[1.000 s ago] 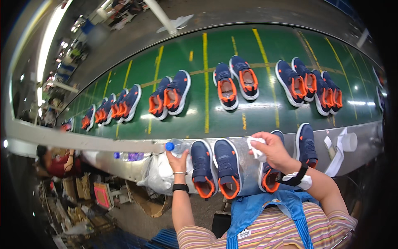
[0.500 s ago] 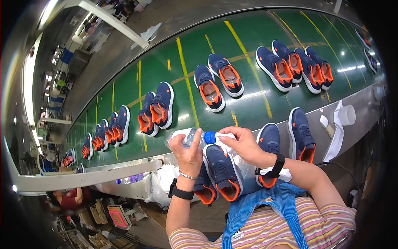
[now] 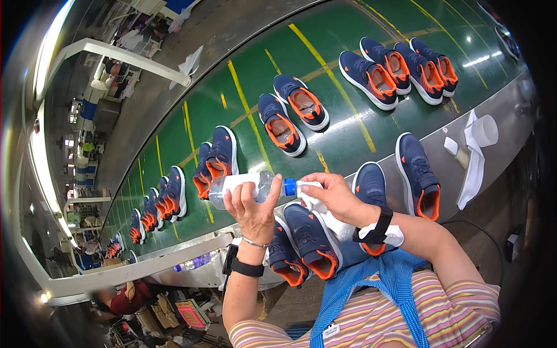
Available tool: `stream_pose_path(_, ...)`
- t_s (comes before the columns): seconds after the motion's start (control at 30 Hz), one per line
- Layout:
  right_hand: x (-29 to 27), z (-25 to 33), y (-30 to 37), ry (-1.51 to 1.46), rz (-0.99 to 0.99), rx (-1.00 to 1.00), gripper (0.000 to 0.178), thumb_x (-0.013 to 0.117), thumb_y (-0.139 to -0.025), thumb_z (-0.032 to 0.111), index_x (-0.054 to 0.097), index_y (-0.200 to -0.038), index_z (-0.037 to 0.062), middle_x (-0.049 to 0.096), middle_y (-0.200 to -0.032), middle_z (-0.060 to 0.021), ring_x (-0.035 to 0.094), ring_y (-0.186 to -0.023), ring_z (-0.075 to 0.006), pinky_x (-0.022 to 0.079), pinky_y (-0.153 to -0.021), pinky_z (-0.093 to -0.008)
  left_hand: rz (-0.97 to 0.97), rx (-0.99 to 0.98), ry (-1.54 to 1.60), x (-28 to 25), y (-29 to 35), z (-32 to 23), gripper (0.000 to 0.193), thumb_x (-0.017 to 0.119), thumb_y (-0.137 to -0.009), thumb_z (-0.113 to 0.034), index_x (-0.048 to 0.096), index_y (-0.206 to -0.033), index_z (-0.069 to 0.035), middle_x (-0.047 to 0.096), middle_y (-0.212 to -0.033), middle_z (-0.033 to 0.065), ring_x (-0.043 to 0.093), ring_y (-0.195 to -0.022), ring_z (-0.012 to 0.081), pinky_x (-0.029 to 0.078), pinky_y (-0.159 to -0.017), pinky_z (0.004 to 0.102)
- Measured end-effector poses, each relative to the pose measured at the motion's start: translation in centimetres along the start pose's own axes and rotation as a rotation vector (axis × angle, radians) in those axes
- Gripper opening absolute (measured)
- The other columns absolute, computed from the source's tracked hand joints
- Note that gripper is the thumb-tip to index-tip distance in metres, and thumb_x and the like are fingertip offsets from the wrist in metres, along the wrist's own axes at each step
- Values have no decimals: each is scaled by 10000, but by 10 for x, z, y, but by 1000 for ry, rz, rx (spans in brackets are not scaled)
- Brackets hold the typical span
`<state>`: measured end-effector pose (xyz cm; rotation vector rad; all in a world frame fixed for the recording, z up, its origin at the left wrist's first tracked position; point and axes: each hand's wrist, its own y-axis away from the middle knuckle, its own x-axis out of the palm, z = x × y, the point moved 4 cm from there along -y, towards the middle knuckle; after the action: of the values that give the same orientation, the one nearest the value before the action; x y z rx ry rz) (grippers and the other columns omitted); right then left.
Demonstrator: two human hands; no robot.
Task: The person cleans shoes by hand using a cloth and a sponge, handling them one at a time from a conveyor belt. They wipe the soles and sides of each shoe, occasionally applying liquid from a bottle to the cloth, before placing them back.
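My left hand (image 3: 253, 211) is wrapped around a clear plastic bottle (image 3: 265, 184) with a white label and a blue cap. The bottle lies on its side in the air, cap toward the right. Pinched in my right hand (image 3: 336, 194) is a white cloth (image 3: 313, 202), its edge at the cap's end; part of the cloth is hidden by the fingers. Below my hands a pair of navy sneakers (image 3: 310, 235) with orange lining rests on the near metal ledge. Right of them stand another navy sneaker (image 3: 370, 182), partly behind my right wrist, and one more sneaker (image 3: 416, 168).
A green conveyor belt (image 3: 342, 139) with yellow lines carries several pairs of navy sneakers (image 3: 284, 124). A white strip (image 3: 473, 165) and a white roll (image 3: 485, 130) lie on the metal ledge (image 3: 447, 139) at right. A white frame bar (image 3: 139, 268) crosses at lower left.
My left hand and the bottle have shifted slightly left, and the cap stands a little further from my right fingers. The whole view has turned somewhat.
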<state>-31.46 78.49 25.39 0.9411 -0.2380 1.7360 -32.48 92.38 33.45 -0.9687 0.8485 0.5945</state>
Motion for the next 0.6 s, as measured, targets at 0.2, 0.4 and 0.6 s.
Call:
stream_pose_path(0.2,1,-7,4,-6,-23,-26,160,567,-814,51,583,-958,-15,603,-800,-42,556,-682,-71,456,-594,-206,-2,18,-47,-6,7,-1,495,600,-660,-52,583,-1060,-343,369,-976,57,384,-1014,231,230,-961,440)
stream_pose_path(0.4,-15,3,16,-135,14,43,186,582,-807,63,561,-976,-13,604,-800,-55,581,-686,-97,474,-607,-216,-5,-415,209,0,52,47,685,686,-502,-5,518,-1152,-143,462,-1077,125,438,-1004,288,318,-885,384)
stream_pose_path(0.6,-114,56,102,82,-375,-106,213,551,-820,48,518,-1015,-33,590,-838,-79,582,-674,-119,486,-608,-239,-127,-1192,778,58,208,133,681,680,-690,-37,306,-1256,27,471,-1161,157,501,-1002,231,410,-867,333)
